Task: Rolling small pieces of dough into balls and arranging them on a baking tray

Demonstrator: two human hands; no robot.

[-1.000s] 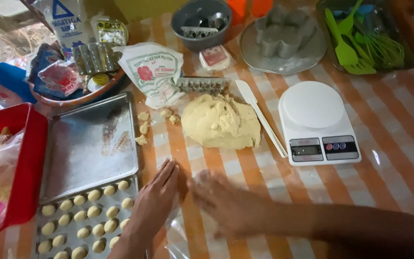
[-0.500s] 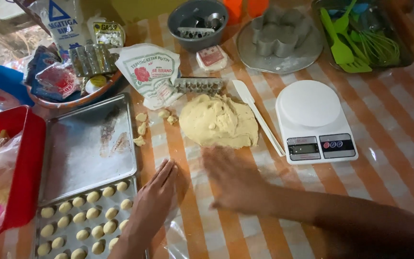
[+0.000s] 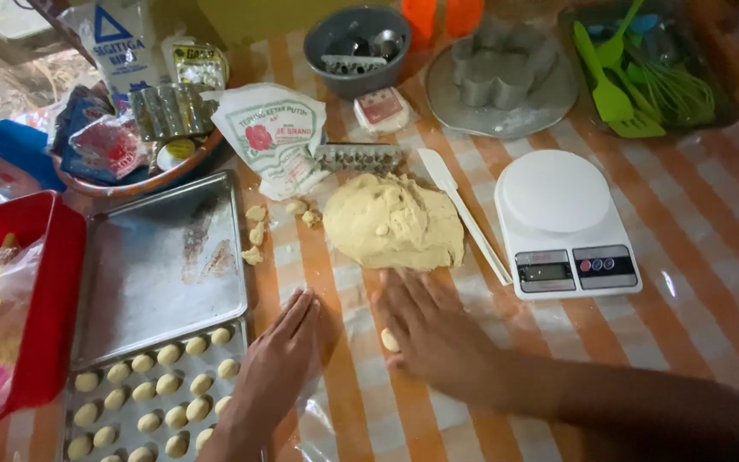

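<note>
So there's a little pale lump of dough (image 3: 389,340) sitting on the table (image 3: 712,231), which has an orange-and-white striped cloth, right at the thumb edge of my right hand (image 3: 438,329). That hand is flat, fingers spread, palm down on the cloth, not gripping anything. My left hand (image 3: 280,359) is just beside it, also open and flat, resting along the edge of the shiny rectangular metal baking tray (image 3: 164,257), holding nothing.

The near end of the tray has rows of small round dough balls (image 3: 151,398); the far half is bare. Just past my right fingertips is the big tan mound of dough (image 3: 393,221), with a few torn scraps (image 3: 256,233) to its left. A white plastic scraper (image 3: 464,214) lies along the mound's right side, and next to that is a white digital kitchen scale (image 3: 564,224). On the far left there's a red plastic tub (image 3: 40,299), and behind the dough a white flour bag (image 3: 271,137).
</note>
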